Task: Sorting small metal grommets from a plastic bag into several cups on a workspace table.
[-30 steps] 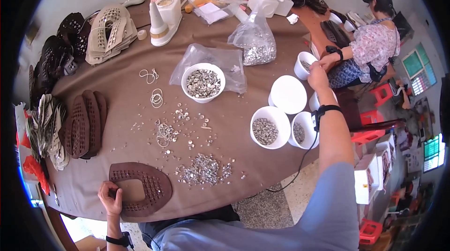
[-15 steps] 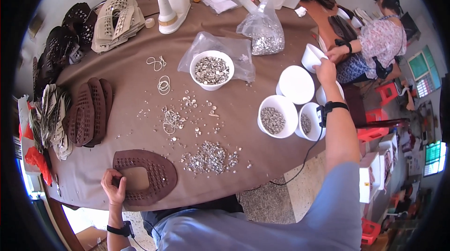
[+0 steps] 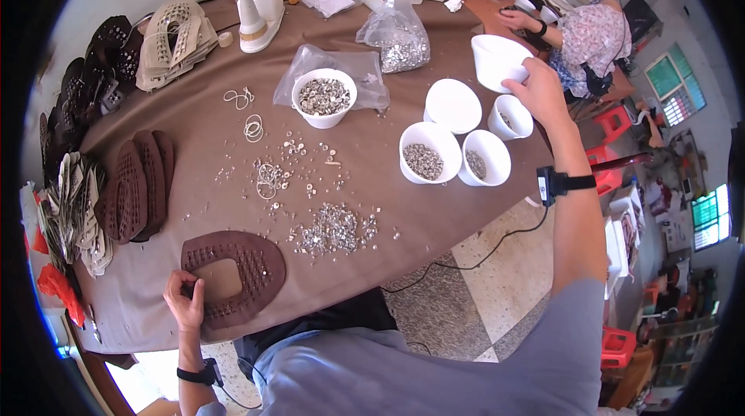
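Note:
My right hand (image 3: 541, 91) is closed on the rim of a white plastic cup (image 3: 497, 67), held tilted above the other cups at the table's right; its inside is hidden. Below it stand a white cup (image 3: 452, 109) with only white showing, a cup of metal studs (image 3: 403, 166), another with studs (image 3: 490, 171) and a smaller cup (image 3: 504, 127) with a few pieces. At the near left, my left hand (image 3: 186, 303) has its fingers curled on the edge of a brown perforated shoe upper (image 3: 268, 286). Loose silvery studs (image 3: 337, 230) lie heaped beside it.
A white bowl of studs (image 3: 326, 117) stands mid-table, near a clear bag of studs (image 3: 405, 55). Rubber bands (image 3: 253, 129) lie left of it. Stacked brown uppers (image 3: 124, 199) and pale ones (image 3: 174, 47) line the left. A co-worker (image 3: 594, 32) sits at the far right.
My right hand has raised the white cup away from the co-worker's hand, which is now back over their own table. The view has shifted to the right. My left hand stays on the upper.

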